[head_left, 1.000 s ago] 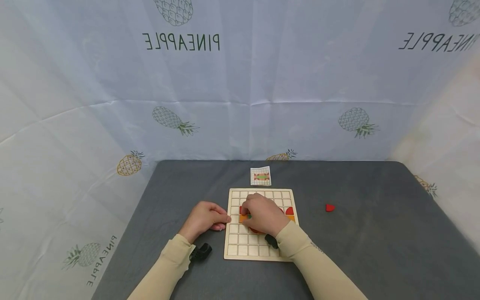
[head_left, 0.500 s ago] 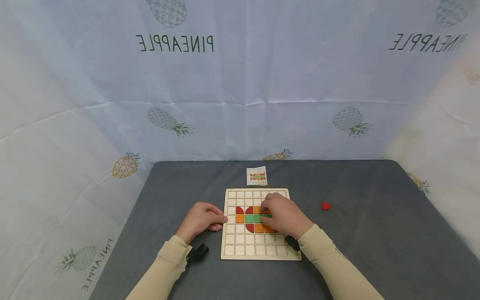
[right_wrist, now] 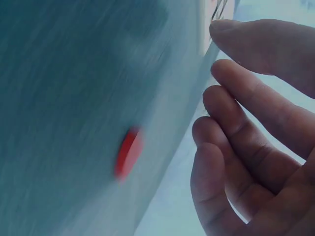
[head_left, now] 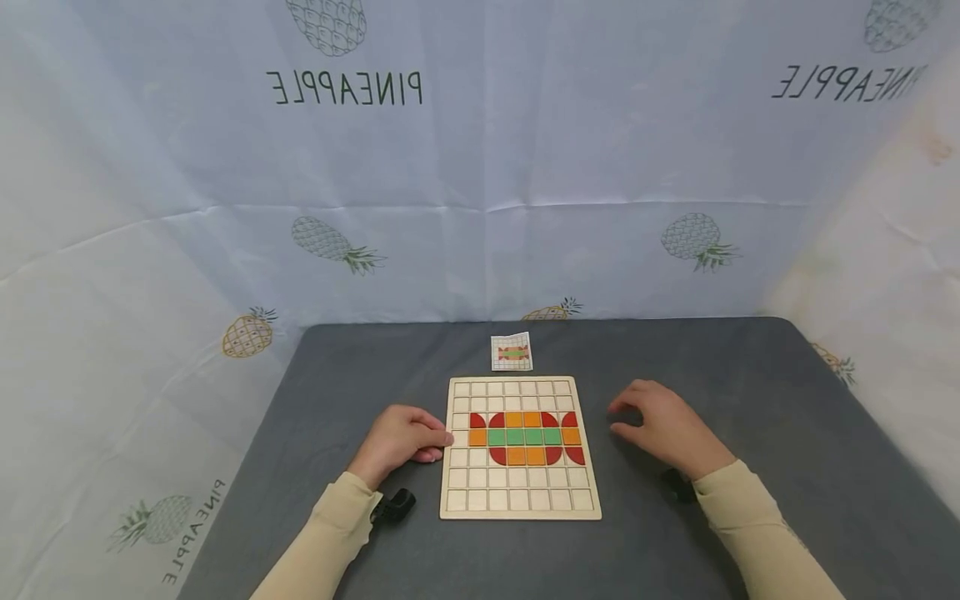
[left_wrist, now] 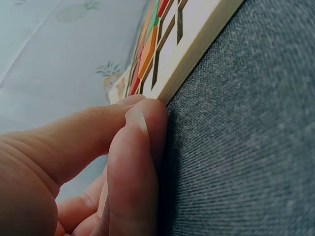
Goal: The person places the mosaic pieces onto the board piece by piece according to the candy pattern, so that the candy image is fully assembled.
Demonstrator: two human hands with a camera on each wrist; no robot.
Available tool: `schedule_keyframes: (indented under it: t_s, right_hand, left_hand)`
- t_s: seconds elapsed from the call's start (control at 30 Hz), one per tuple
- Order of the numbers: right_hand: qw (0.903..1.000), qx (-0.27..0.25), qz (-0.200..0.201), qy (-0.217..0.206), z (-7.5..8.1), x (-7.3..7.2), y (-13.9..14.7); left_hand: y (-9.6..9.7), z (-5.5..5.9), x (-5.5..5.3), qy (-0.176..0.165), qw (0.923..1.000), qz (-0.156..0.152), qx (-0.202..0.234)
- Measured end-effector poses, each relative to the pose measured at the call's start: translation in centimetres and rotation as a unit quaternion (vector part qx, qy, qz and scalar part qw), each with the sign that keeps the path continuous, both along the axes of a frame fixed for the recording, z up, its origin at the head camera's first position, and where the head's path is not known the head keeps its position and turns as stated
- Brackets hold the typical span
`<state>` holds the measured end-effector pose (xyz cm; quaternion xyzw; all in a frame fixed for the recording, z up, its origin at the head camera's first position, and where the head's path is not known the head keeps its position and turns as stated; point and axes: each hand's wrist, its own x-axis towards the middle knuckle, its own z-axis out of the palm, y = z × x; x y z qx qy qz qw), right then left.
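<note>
A pale wooden grid board (head_left: pixel 519 500) lies on the dark table, with red rounded pieces, orange squares (head_left: pixel 513 419) and green squares (head_left: pixel 514 437) set in its middle rows. At the board's left edge, my left hand (head_left: pixel 405 437) pinches the rim between thumb and fingers; the left wrist view shows the fingertips right at the board's side. My right hand (head_left: pixel 667 423) is to the right of the board, fingers loosely bent and holding nothing. In the right wrist view, a red piece (right_wrist: pixel 129 153) lies on the table near that hand; the hand hides it in the head view.
Behind the board lies a small pattern card (head_left: pixel 512 352) printed with a coloured grid design. A dark cloth covers the table (head_left: pixel 360 367). Beyond the table's far edge hangs a pale curtain (head_left: pixel 480 150) printed with pineapples.
My right hand has gone from over the board's pieces to the table on the right, uncovering the coloured pattern. My left hand keeps its place at the board's left edge.
</note>
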<state>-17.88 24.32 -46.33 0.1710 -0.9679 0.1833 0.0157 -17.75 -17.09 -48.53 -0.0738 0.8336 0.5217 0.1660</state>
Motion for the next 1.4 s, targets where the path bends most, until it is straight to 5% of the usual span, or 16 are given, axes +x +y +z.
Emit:
schedule_keyframes:
  t_s: [0.27,0.6,1.03,1.4]
  right_hand:
    - [0.9998,0.0,-0.019,-0.01,-0.6,-0.8,4.8]
    - [0.999,-0.013,-0.022,-0.036,-1.3,-1.3,6.7]
    - [0.9968,-0.033,-0.03,-0.066,-1.7,-1.5,6.8]
    - [0.9977,-0.027,-0.016,-0.06,-1.2,-1.7,3.7]
  left_hand:
    - [0.0,-0.1,-0.1,-0.002,1.0,0.0,-0.002]
    - [0.0,-0.1,0.1,-0.007,1.0,0.004,-0.001]
    - [-0.1,-0.1,0.2,-0.006,0.9999,-0.001,0.008]
    - [-0.1,0.0,0.2,-0.001,1.0,-0.002,0.005]
